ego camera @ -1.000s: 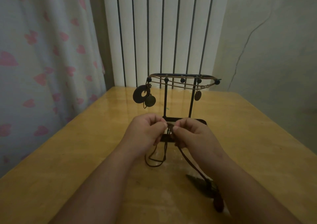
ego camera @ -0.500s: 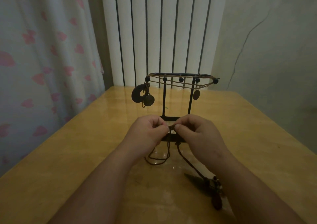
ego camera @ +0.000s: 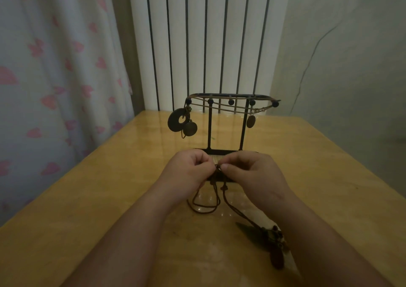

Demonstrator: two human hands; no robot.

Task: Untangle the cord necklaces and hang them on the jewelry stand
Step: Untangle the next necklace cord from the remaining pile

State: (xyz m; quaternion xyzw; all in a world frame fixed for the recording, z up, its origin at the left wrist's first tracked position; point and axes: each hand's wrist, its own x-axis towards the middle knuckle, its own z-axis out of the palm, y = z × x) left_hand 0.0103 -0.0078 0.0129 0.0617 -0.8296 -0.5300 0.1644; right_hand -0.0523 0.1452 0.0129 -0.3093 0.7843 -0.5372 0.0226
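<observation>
A black metal jewelry stand (ego camera: 230, 102) stands mid-table with cord necklaces draped along its top bar. A ring-shaped pendant (ego camera: 175, 119) and a round disc (ego camera: 190, 128) hang at its left, an oval pendant (ego camera: 250, 121) at its right. Just in front of the stand's base, my left hand (ego camera: 186, 170) and my right hand (ego camera: 252, 172) meet, both pinching a dark brown cord necklace (ego camera: 204, 203) at one spot. Its loops hang down onto the table. Its beaded, leaf-like pendant (ego camera: 263, 238) lies by my right forearm.
The wooden table (ego camera: 87, 209) runs back to a white radiator (ego camera: 204, 45). A curtain with pink hearts (ego camera: 55, 78) hangs along the left edge. A pale wall (ego camera: 351, 67) lies to the right.
Both hands stay together on the cord, with only small shifts of the fingers. The hanging loops have barely moved.
</observation>
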